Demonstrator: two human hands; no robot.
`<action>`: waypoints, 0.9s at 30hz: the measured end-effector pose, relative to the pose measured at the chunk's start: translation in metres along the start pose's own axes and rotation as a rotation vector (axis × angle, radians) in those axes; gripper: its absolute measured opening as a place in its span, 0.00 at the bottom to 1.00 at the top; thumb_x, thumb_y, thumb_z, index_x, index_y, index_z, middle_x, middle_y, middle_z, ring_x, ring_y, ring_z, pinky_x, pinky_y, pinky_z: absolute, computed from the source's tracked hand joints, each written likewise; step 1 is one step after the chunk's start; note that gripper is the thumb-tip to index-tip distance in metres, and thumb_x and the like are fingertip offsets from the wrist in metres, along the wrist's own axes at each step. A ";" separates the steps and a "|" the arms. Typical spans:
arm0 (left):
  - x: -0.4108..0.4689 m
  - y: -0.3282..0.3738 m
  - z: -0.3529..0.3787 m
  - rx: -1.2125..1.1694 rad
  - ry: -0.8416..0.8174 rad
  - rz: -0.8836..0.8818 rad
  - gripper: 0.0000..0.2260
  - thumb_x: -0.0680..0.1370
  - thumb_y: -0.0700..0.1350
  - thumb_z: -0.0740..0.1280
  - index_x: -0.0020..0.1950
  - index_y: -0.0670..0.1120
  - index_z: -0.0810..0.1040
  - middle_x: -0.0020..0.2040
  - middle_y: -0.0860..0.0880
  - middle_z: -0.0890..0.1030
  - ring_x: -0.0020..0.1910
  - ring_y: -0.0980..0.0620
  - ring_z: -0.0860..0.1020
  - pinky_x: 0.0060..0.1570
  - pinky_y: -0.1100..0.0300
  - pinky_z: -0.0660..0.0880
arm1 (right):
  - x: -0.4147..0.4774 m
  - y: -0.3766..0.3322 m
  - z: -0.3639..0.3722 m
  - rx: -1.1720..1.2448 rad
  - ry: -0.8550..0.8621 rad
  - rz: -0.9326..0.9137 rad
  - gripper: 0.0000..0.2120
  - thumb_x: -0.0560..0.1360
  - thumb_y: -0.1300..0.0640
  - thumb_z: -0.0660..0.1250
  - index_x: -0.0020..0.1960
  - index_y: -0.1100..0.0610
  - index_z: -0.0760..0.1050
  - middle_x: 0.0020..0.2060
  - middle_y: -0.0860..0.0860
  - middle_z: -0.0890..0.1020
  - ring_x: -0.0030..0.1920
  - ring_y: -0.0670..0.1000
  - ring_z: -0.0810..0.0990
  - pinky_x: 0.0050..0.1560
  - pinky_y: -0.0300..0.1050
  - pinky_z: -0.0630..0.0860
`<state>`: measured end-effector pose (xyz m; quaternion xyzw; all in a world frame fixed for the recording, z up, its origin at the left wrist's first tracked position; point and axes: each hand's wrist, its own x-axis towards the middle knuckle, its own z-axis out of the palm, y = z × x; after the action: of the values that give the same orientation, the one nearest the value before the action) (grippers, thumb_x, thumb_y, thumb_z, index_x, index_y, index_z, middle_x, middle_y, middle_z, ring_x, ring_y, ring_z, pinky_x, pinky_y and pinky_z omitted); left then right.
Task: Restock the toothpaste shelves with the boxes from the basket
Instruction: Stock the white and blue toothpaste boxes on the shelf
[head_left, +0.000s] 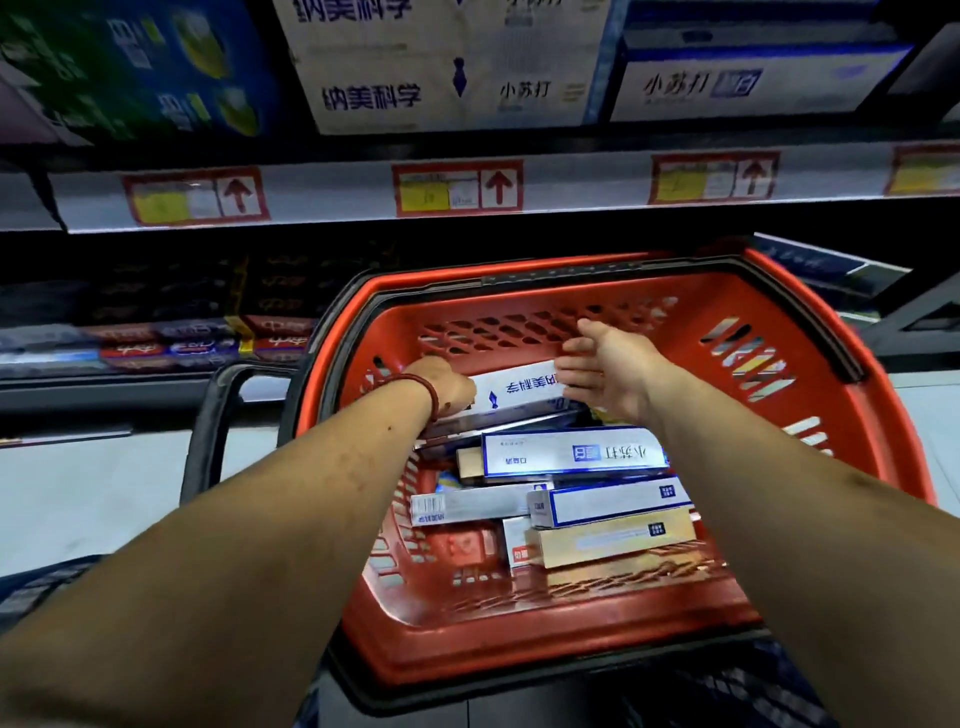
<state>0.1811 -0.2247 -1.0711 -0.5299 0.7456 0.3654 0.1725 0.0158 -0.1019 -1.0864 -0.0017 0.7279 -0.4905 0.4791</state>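
Note:
A red plastic basket stands in front of me with several toothpaste boxes inside. My left hand, a red cord bracelet on its wrist, grips the left end of a white box with dark blue print lying at the top of the pile. My right hand touches the right end of that same box, fingers spread and fairly straight. Below it lie a white and blue box and a gold box. Above the basket, the upper shelf carries matching white boxes.
Price tags with red arrows run along the upper shelf edge. A lower shelf on the left holds red and dark boxes. A black handle frame stands left of the basket. Blue and white boxes fill the upper right.

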 end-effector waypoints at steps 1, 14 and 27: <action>0.002 0.000 0.001 -0.002 0.001 0.002 0.18 0.81 0.45 0.65 0.67 0.37 0.76 0.66 0.39 0.78 0.62 0.40 0.77 0.50 0.57 0.70 | 0.003 0.002 0.002 0.002 0.021 -0.002 0.20 0.83 0.45 0.61 0.57 0.61 0.78 0.55 0.60 0.84 0.54 0.58 0.83 0.51 0.52 0.81; 0.013 0.000 0.001 -0.261 -0.075 -0.123 0.07 0.80 0.43 0.61 0.44 0.41 0.74 0.46 0.42 0.82 0.47 0.40 0.82 0.57 0.45 0.81 | 0.018 0.010 0.028 -0.465 0.353 -0.141 0.15 0.78 0.56 0.61 0.55 0.63 0.81 0.52 0.60 0.84 0.49 0.60 0.80 0.49 0.45 0.71; 0.004 -0.007 -0.008 -0.285 -0.196 -0.114 0.17 0.83 0.41 0.59 0.68 0.34 0.74 0.59 0.43 0.79 0.56 0.43 0.79 0.43 0.58 0.82 | 0.020 0.021 0.015 -0.314 0.147 -0.036 0.16 0.67 0.53 0.66 0.52 0.59 0.78 0.45 0.58 0.86 0.43 0.61 0.86 0.50 0.60 0.84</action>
<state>0.1868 -0.2339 -1.0709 -0.5524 0.6346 0.5068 0.1880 0.0258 -0.1110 -1.1164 -0.0537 0.8284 -0.3780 0.4099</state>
